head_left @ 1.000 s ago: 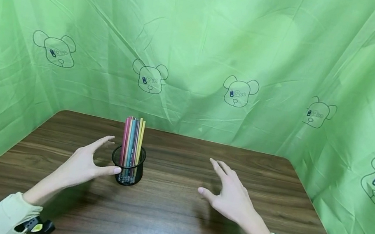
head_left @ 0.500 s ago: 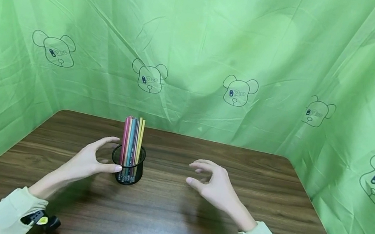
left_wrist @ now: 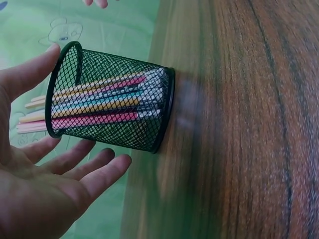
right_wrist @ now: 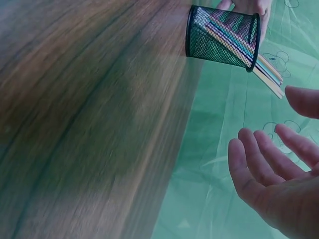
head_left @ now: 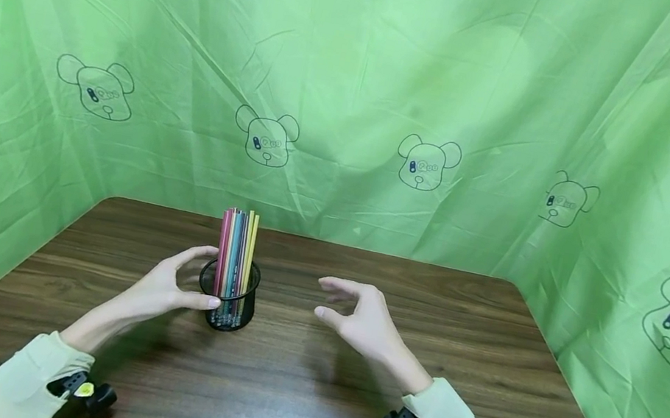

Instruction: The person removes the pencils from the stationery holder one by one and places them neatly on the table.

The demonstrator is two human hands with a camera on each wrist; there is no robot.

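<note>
A black wire-mesh pen cup (head_left: 248,309) stands upright on the wooden table, left of the middle. Slim coloured pencils (head_left: 237,244) in pink, blue, yellow and dark tones rise out of it. My left hand (head_left: 153,293) is at the cup's left side, its thumb near the rim and its fingers reaching behind. In the left wrist view the fingers of that hand (left_wrist: 45,184) are spread loosely beside the mesh; whether they touch is hard to tell. To the right of the cup, my right hand (head_left: 370,326) hovers with relaxed fingers, thumb apart, holding nothing.
The dark brown wooden table (head_left: 286,410) extends to both sides of the cup. A green cloth (head_left: 355,93) printed with bear heads hangs behind the table and along its left and right sides. Each wrist wears a small black camera on a strap.
My right hand has moved left toward the cup, its fingers bending a little. My left hand has edged slightly right, closer round the cup. Cup and pencils have stayed in place.
</note>
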